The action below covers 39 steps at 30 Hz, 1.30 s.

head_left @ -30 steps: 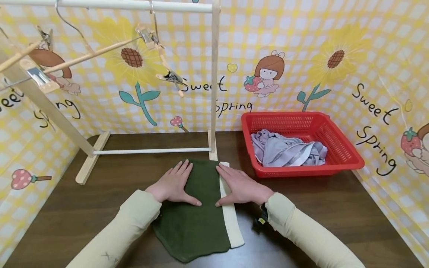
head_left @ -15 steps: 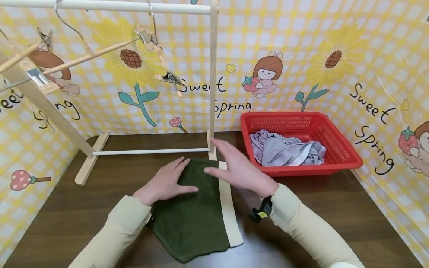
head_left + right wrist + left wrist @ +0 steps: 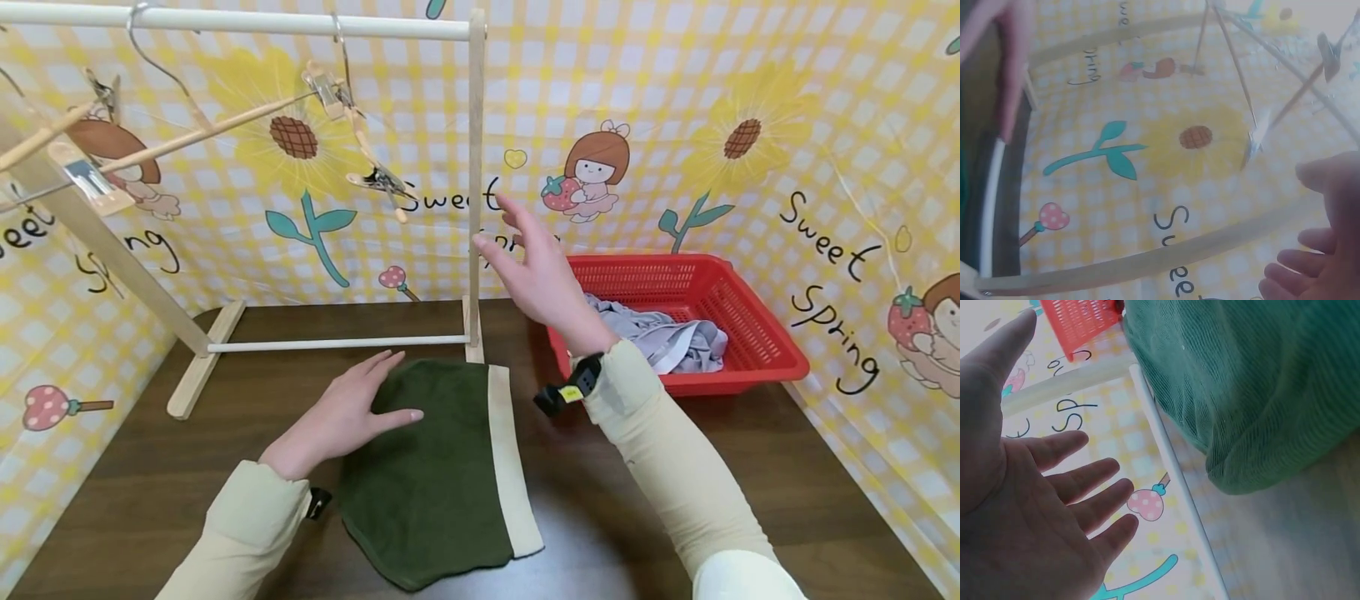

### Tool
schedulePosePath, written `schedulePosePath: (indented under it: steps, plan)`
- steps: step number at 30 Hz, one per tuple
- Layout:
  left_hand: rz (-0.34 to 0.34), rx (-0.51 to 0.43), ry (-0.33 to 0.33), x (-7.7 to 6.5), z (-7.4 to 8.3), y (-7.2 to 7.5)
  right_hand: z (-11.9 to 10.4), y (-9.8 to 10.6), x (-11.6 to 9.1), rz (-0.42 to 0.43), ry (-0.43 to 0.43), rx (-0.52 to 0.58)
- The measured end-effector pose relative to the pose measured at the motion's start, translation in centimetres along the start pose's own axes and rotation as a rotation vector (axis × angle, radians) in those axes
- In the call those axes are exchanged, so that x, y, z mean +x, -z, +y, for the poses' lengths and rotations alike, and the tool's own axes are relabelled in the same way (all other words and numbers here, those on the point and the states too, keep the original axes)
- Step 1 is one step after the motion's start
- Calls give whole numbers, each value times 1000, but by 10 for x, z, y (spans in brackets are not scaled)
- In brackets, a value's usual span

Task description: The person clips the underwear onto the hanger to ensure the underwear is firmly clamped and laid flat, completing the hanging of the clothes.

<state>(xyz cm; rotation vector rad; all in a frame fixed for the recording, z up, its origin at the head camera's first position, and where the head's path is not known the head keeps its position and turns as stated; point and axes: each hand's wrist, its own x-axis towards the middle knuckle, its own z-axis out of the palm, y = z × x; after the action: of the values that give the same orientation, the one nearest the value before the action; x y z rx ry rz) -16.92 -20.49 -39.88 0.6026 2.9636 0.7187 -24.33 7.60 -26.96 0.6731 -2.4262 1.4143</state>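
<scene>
A folded dark green garment (image 3: 427, 483) with a cream band (image 3: 513, 467) along its right side lies flat on the table. My left hand (image 3: 341, 421) is over its upper left edge, thumb and fingers spread; in the left wrist view the same hand (image 3: 1035, 494) has nothing in it, with ribbed green cloth (image 3: 1254, 387) beside it. Raised in front of the red basket is my right hand (image 3: 543, 271), loosely bent and holding nothing, near the rack's right post (image 3: 476, 167). Clip hangers (image 3: 202, 132) hang from the rack's top bar (image 3: 247, 21), left of that hand.
The red basket (image 3: 750, 382) at the right back contains crumpled lilac cloth (image 3: 693, 346). A white lower bar (image 3: 337, 343) joins the rack's wooden feet (image 3: 206, 362) behind the green garment. Yellow checked sheeting (image 3: 420, 100) encloses the brown table (image 3: 135, 500).
Both hands have come off the green garment they were pressing. The right hand has risen up toward the rack post; the left has drawn back a little to the left. The garment stays put.
</scene>
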Motion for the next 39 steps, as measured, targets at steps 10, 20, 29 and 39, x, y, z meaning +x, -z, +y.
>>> schedulePosePath:
  steps: [10,20,29,39]
  plan:
    - [-12,-10,-5,-7,4,-2,-14,-1,43,-2,39,240]
    - [101,-44,-23,-16,6,20,-14,-9,57,101,88,293]
    - [239,-57,-28,-22,8,53,-13,-11,59,129,101,204]
    - [362,8,-36,-30,10,101,-7,-19,58,179,128,156]
